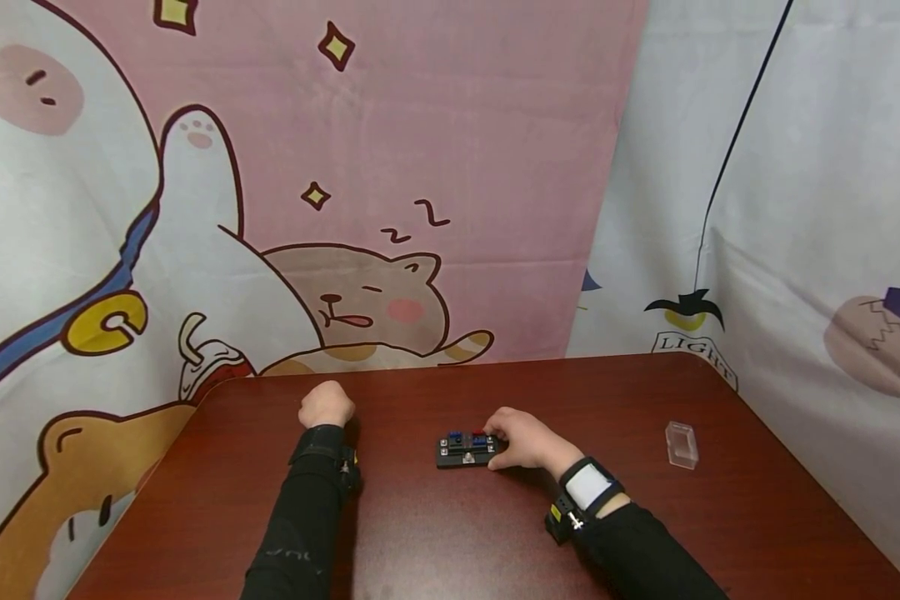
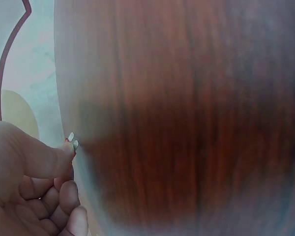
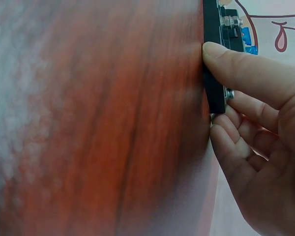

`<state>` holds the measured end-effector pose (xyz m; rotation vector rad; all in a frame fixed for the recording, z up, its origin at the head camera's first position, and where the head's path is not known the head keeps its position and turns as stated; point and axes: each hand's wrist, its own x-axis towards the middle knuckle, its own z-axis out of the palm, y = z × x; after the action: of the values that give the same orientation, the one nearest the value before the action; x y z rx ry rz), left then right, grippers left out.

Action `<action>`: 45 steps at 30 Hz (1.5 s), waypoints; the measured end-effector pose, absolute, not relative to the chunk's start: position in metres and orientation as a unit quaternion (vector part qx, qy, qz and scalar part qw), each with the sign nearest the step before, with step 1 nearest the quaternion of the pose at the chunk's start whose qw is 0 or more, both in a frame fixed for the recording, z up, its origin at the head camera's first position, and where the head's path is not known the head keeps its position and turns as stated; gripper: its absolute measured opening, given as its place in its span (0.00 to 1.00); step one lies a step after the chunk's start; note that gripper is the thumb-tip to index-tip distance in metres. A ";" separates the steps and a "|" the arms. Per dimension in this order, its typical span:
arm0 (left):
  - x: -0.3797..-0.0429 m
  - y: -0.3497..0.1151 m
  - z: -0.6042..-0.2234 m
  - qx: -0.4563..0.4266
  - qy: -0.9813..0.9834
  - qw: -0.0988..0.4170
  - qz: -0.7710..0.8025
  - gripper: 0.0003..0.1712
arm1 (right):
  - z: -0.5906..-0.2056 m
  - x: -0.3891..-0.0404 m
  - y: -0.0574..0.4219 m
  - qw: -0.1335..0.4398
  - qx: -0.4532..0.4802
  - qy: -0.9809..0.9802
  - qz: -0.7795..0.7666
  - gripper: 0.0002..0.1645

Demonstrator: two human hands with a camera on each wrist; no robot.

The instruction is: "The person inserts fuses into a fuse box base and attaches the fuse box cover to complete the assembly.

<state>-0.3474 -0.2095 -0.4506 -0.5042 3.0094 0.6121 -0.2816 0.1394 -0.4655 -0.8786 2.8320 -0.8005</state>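
Note:
A black fuse block (image 1: 465, 457) with blue blade fuses (image 1: 456, 437) and silver terminal screws lies on the brown table. My right hand (image 1: 528, 439) grips its right end. In the right wrist view, the thumb (image 3: 236, 64) presses the block's side (image 3: 215, 91), with the other fingers curled at its end. Left of the block, my left hand (image 1: 326, 405) is held over the table, knuckles up. The left wrist view shows its thumb and forefinger pinching a small red blade fuse (image 2: 75, 144), two metal prongs sticking out; the fingers cover most of its body.
On the table's right side lies a small clear plastic cover (image 1: 681, 445). The dark red-brown table (image 1: 435, 542) ends at the back against a printed cloth (image 1: 525, 183) with cartoon animals. More white cloth (image 1: 795, 208) hangs along the right.

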 end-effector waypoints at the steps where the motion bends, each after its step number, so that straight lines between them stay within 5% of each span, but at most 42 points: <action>1: -0.347 -0.210 -0.451 -0.161 0.967 0.014 0.198 0.12 | -0.466 -0.282 0.139 0.035 -0.285 0.922 -0.260 0.25; 15: -0.341 -0.208 -0.441 -0.123 0.968 -0.024 0.217 0.06 | -0.465 -0.281 0.140 0.036 -0.283 0.924 -0.256 0.25; 24: -0.338 -0.196 -0.426 -0.087 0.972 -0.038 0.214 0.19 | -0.465 -0.280 0.139 0.037 -0.275 0.926 -0.256 0.25; 45: -0.327 -0.173 -0.410 -0.016 0.979 -0.071 0.192 0.09 | -0.464 -0.278 0.139 0.034 -0.280 0.923 -0.263 0.25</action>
<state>-0.3274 -0.1734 -0.4100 -0.0524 3.2217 0.6314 -0.2781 0.1385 -0.4639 -0.8622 2.8375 -0.8081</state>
